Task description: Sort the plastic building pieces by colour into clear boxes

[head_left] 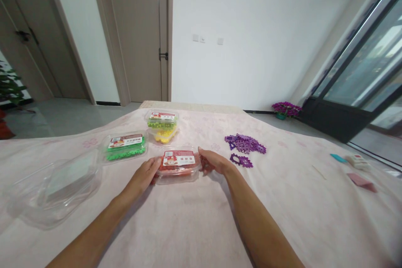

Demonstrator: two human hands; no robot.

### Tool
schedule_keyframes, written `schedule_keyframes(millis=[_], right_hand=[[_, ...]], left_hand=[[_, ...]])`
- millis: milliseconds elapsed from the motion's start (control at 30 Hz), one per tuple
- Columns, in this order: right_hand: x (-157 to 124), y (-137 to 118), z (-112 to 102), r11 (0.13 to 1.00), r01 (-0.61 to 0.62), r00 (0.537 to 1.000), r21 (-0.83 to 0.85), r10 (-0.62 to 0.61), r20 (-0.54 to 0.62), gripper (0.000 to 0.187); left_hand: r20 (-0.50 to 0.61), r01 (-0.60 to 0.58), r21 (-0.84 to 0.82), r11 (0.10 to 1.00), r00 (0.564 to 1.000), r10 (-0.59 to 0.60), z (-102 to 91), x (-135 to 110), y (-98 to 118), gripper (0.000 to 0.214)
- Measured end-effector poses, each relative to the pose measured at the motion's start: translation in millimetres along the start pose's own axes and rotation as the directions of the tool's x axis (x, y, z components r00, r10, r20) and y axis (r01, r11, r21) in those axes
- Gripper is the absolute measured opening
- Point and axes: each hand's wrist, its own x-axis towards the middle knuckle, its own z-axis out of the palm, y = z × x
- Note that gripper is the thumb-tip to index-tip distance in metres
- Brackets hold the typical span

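A clear plastic box of red pieces (179,162), with a red and white label on its closed lid, sits on the cloth in front of me. My left hand (147,171) grips its left end and my right hand (213,161) its right end, fingers curled round the sides. Just beyond my left hand lies a closed box of green pieces (126,146). Farther back, a box of light green pieces (162,121) rests on a box of yellow pieces (164,135). Loose purple notched pieces (246,144) form a pile beyond my right hand.
An open, transparent box (56,188) lies at the left. At the right are a white block-like object (358,162), a blue piece (338,158) and a pink piece (362,181). A pale pink cloth (194,234) covers the table. Purple flowers (285,109) stand on the floor behind.
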Motion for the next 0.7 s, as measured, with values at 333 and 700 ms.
schedule_keyframes(millis=[333, 700], right_hand=[[-22, -20, 13, 0.984, 0.165, 0.986, 0.069, -0.167, 0.013, 0.045], [56, -25, -56, 0.903, 0.205, 0.900, 0.378, -0.022, -0.436, 0.024]], left_hand=[[0.039, 0.058, -0.282, 0.958, 0.998, -0.049, 31.9, -3, -1, 0.076], [0.059, -0.355, 0.390, 0.850, 0.930, 0.362, 35.2, 4, -15, 0.034]])
